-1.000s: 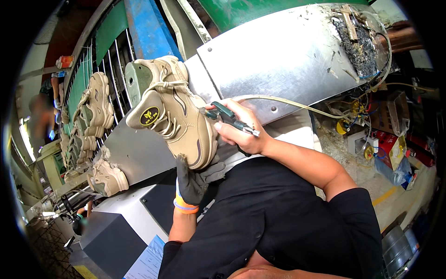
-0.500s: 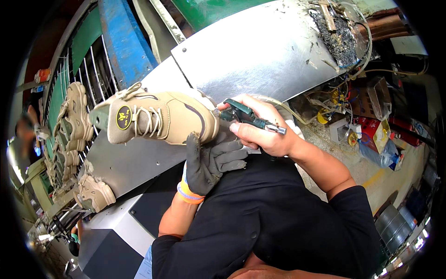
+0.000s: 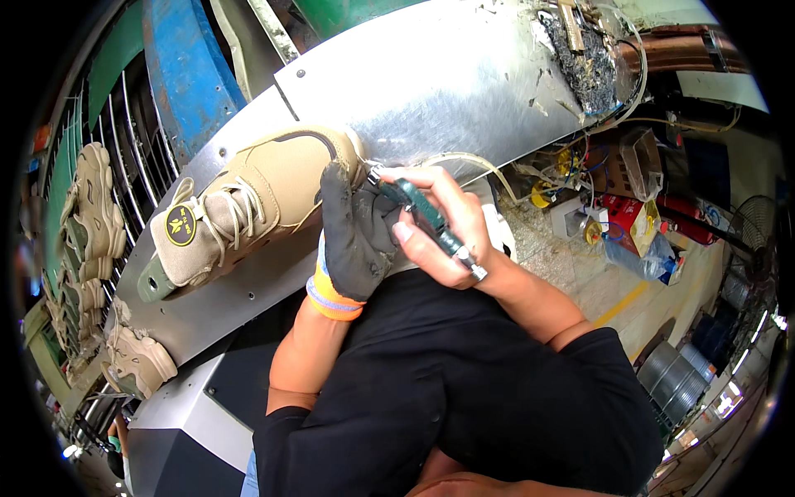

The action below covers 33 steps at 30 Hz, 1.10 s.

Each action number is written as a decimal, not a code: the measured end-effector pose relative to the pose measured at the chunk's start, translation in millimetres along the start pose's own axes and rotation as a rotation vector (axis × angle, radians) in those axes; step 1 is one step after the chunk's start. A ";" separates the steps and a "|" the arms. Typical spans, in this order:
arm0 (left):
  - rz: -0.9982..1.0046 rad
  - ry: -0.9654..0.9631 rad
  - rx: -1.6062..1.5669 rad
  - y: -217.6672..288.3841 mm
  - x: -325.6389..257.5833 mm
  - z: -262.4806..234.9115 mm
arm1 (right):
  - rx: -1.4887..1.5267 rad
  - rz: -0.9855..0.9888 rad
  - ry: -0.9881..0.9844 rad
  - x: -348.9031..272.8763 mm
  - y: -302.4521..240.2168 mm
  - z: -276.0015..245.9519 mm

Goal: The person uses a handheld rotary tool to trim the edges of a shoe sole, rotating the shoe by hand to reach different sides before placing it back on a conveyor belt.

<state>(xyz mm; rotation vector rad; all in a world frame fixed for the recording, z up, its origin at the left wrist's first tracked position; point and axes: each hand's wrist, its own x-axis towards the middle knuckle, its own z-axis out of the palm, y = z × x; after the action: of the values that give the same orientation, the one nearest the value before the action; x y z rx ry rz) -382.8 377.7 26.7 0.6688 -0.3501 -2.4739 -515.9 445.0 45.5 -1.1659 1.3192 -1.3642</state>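
Observation:
A beige lace-up shoe (image 3: 277,178) with a round yellow-and-black tongue label lies tilted over the metal bench, its toe toward my hands. A green last (image 3: 155,282) sticks out of its opening. My left hand (image 3: 356,240), in a dark-coated glove with an orange cuff, grips the toe, thumb along the near side; some of its fingers are hidden. My bare right hand (image 3: 451,228) is closed around a green hand tool (image 3: 421,211) with metal ends, one end close to the toe and the gloved fingers. What kind of tool it is I cannot make out.
Several similar shoes (image 3: 98,215) stand on a rack at the left, and another shoe (image 3: 141,364) sits at the bench's left end. The shiny metal bench (image 3: 431,83) carries a dark crusted patch (image 3: 584,66). A pale hose (image 3: 489,166) curves behind my right hand. Boxes (image 3: 629,219) lie at the right.
The shoe has turned, its tongue end swinging lower and toward me. My left fingers, spread below the toe before, have come in against it. The tool in my right hand has tilted more steeply.

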 end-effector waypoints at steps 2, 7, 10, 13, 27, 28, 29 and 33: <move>0.031 0.069 0.091 -0.6 2.5 1.1 | -0.051 -0.018 0.017 -1.0 4.0 6.9; 0.317 -0.143 0.782 14.5 14.6 -11.2 | -0.051 -0.022 -0.017 19.1 11.1 3.1; 0.051 0.000 0.386 34.2 -7.2 18.8 | 0.464 0.238 -0.068 31.7 2.7 -26.2; 0.161 -0.070 1.213 76.8 -75.4 47.2 | 0.208 0.099 0.191 26.7 10.2 -76.7; 0.553 0.716 1.937 89.8 -178.9 -53.1 | 0.336 -0.148 0.695 30.7 37.4 -166.7; 0.682 0.693 1.859 80.0 -164.7 -48.8 | 0.345 -0.183 0.702 37.0 39.8 -166.6; 0.808 0.668 1.773 70.5 -146.3 -39.9 | 0.347 -0.189 0.693 42.1 38.5 -165.7; 0.912 0.564 1.412 66.7 -25.5 28.2 | 0.338 -0.184 0.656 43.7 39.7 -165.4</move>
<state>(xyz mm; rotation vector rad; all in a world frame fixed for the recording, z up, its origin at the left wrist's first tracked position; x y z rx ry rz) -349.8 340.7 85.4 1.2567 -1.7094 -0.8291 -686.8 428.2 8.9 -0.6337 1.3543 -2.1263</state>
